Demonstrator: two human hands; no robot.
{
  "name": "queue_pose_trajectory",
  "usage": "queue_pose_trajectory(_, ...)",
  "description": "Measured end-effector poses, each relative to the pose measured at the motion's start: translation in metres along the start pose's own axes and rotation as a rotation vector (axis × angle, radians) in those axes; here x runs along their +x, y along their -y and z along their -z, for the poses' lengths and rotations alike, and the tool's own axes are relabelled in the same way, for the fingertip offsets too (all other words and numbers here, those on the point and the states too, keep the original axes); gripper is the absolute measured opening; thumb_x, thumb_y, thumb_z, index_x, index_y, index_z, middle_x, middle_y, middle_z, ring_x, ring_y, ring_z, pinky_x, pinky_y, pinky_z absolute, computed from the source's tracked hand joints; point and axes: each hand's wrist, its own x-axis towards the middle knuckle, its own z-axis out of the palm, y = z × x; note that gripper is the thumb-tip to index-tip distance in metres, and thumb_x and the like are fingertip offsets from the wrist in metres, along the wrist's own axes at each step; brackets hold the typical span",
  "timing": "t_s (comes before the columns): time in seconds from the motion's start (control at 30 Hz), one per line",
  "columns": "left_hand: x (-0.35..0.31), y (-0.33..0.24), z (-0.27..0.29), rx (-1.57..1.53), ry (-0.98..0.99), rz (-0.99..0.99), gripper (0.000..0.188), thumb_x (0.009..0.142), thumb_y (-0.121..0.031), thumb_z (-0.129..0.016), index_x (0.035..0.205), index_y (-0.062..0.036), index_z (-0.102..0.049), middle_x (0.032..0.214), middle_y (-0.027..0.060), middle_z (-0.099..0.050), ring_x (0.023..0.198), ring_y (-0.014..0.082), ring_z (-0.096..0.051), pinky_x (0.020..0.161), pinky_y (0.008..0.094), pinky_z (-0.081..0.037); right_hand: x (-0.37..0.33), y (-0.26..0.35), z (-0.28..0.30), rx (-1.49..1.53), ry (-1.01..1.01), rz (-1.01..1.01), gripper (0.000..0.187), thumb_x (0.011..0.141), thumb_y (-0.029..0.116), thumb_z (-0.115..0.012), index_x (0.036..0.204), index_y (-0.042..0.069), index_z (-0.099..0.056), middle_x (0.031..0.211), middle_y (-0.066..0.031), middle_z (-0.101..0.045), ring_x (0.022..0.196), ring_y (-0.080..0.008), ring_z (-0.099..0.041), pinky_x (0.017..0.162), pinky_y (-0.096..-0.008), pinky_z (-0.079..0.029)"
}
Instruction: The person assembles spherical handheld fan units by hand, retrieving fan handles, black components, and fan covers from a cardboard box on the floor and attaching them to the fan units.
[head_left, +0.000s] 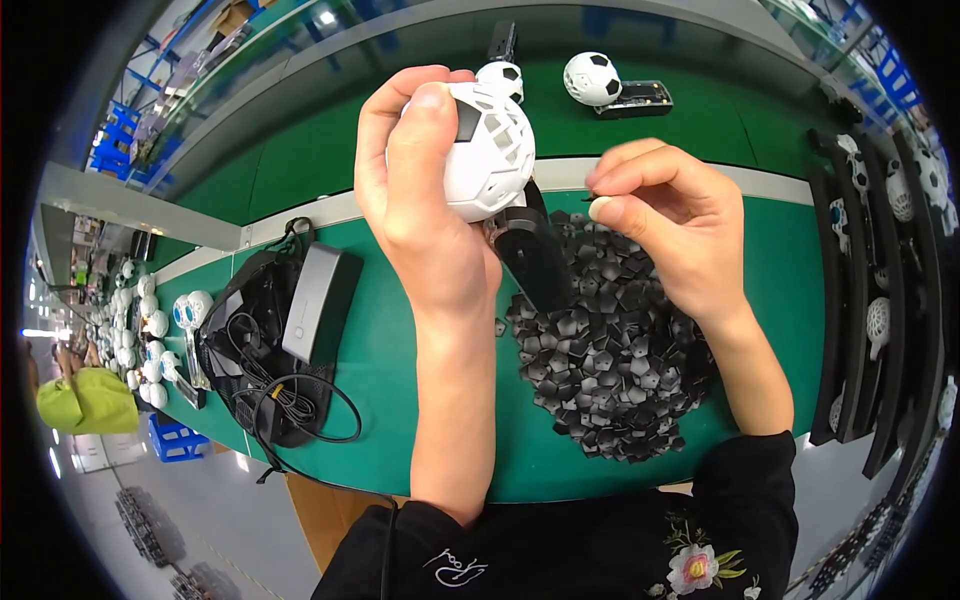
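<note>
Left hand grips the white ball

Right of this hand lies a pile of black pieces. The ball seems light, stiff, with fragile openwork; hold its solid side. Right hand pinches, apparently, a small dark piece.

Bright, fairly even indoor light fills the middle of the view, with the green counter clearly lit. The white ball is pale almost to glare, while the heaped black pieces catch small grey glints. The right hand's fingertips blur slightly — the far left background looks soft. Fisheye distortion bends straight edges toward a black rim.
</note>
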Motion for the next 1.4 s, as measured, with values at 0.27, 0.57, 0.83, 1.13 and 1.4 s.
queue_pose_trajectory(0.27,0.004,-0.001,-0.003,0.116,0.079,-0.109,0.026,0.085,-0.019,-0.047,0.103,-0.0014,-0.054,0.092,0.0111,-0.06,0.077,0.0166,-0.056,0.067,0.0239,-0.045,0.004,0.012,-0.014,-0.051,-0.078,-0.008,0.012,0.079,-0.004,-0.059,0.09,0.0,-0.057,0.087,-0.008,-0.06,0.065,-0.0114,-0.054,0.061,-0.0207,-0.046)
queue_pose_trajectory(0.57,-0.015,-0.003,-0.009,-0.092,0.162,0.039,0.017,0.078,-0.009,-0.057,0.094,-0.0058,-0.052,0.079,0.0029,-0.054,0.068,0.0098,-0.047,0.061,0.022,-0.039,-0.015,0.007,0.033,-0.03,-0.09,-0.078,0.009,0.085,0.005,-0.057,0.089,0.003,-0.049,0.092,-0.0124,-0.054,0.072,-0.0145,-0.052,0.063,-0.0242,-0.049)
queue_pose_trajectory(0.83,-0.007,-0.001,-0.004,-0.087,0.097,0.024,0.016,0.078,-0.009,-0.058,0.092,-0.0043,-0.053,0.08,0.0045,-0.056,0.069,0.0106,-0.049,0.061,0.0232,-0.04,-0.007,0.021,-0.006,-0.34,-0.079,-0.214,0.018,0.079,-0.001,-0.057,0.097,0.0,-0.055,0.091,-0.0078,-0.053,0.075,-0.0125,-0.051,0.07,-0.0232,-0.046)
queue_pose_trajectory(1.13,0.01,-0.005,-0.001,0.003,0.081,0.159,0.017,0.078,-0.012,-0.06,0.09,-0.0008,-0.06,0.079,0.0083,-0.061,0.066,0.0141,-0.054,0.06,0.0218,-0.043,0.012,0.017,-0.011,-0.168,0.071,-0.137,0.014,0.082,-0.002,-0.055,0.096,-0.004,-0.06,0.087,-0.0064,-0.056,0.074,-0.0133,-0.052,0.069,-0.022,-0.046)
queue_pose_trajectory(1.4,-0.007,0.001,-0.007,0.261,0.195,0.128,0.02,0.078,-0.017,-0.062,0.089,-0.0003,-0.06,0.077,0.0088,-0.06,0.066,0.0139,-0.053,0.059,0.0218,-0.042,0.001,0.012,-0.008,-0.334,0.105,0.23,0.022,0.072,-0.007,-0.065,0.09,0.001,-0.055,0.079,-0.0041,-0.057,0.069,-0.0114,-0.052,0.066,-0.0221,-0.045)
